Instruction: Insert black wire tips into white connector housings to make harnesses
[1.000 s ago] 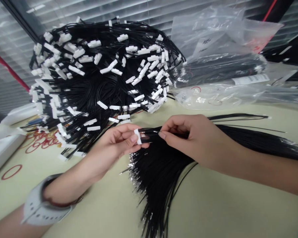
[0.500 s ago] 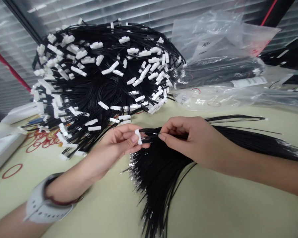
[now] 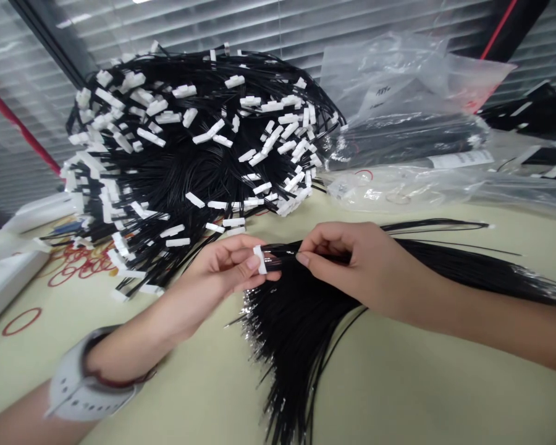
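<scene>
Left hand (image 3: 229, 266) pinched small white plastic connector (image 3: 260, 259), right hand (image 3: 354, 253) slender black wire (image 3: 287, 252); steady alignment seemed advisable.

On the table (image 3: 412, 383), a wire heap (image 3: 199, 167) lies far left, before the blinds (image 3: 301, 28). Plastic bags (image 3: 408, 139) lie far right, beside it. Rubber bands (image 3: 81, 266) lie left, between the heap and a box (image 3: 9, 284). Loose wires (image 3: 296, 321) lie near, in the middle, partly under the right hand (image 3: 352, 253); the left hand (image 3: 229, 262), with a plug (image 3: 260, 259) in its fingers, is to its left.
</scene>
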`<state>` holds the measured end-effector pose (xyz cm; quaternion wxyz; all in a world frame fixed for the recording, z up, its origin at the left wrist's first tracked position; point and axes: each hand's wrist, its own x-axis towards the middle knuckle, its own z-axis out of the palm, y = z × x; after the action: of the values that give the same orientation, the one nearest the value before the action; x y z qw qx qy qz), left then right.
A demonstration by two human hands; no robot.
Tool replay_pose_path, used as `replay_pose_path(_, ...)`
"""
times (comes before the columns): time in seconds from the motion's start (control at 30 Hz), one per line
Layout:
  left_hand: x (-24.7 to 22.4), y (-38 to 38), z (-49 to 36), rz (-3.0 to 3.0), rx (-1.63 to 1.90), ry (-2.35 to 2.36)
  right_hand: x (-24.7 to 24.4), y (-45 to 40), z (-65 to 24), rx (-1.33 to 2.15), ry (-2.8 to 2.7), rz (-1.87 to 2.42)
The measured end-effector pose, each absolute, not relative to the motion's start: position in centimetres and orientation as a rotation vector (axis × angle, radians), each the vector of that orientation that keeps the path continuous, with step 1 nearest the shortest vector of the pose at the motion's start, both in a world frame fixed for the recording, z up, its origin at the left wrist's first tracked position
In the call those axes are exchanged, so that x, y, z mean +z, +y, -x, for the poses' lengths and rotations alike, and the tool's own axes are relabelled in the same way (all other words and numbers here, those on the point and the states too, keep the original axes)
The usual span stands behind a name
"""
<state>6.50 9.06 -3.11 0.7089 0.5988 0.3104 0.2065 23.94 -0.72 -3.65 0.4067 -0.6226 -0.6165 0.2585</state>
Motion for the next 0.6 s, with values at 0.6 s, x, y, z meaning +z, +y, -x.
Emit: replay_pose_path(0.6, -3.06, 8.83, -6.42, -1.229, 0.482, 0.683, -3.78, -0.99, -23.67, 0.582, -1.596, 1.51)
